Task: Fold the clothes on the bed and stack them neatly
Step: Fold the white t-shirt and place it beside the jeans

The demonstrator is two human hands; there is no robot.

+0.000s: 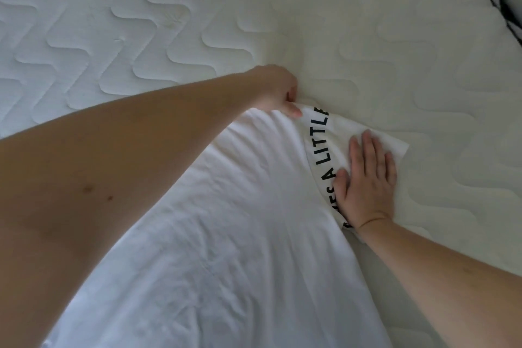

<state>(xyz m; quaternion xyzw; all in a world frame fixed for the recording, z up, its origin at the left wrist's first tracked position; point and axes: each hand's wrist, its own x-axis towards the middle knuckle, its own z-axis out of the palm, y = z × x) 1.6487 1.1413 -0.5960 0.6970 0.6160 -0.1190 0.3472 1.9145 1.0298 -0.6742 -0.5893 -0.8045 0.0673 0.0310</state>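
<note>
From the head camera I am looking down at a white T-shirt (226, 234) spread over the quilted mattress (141, 37), the cloth filling the picture from about six o'clock up to the centre, with a curved line of black lettering (322, 144) showing along its turned-over edge at roughly three o'clock from the middle. My left hand (278, 90) is reaching across from nine o'clock, its thumb and fingers curled and pinching the far corner of the shirt just above centre, lifting that edge a little off the bed. My right hand (364, 178) is coming in from four o'clock and lying flat, fingers straight and together, pressing the folded flap down beside the lettering; it is grasping nothing. I judge that I am making a fold on this one garment, the right hand pinning the crease while the left is drawing the pinched corner over or pulling it taut. No stack of finished clothes is showing anywhere, so I take the task to be far from done. At two o'clock, at the bed's edge, a dark striped thing (497, 0) is peeking in, too cut off to name. The next move is calling for the left hand to lay its corner flat, square with the pinned edge, and smooth out the wrinkles.
</note>
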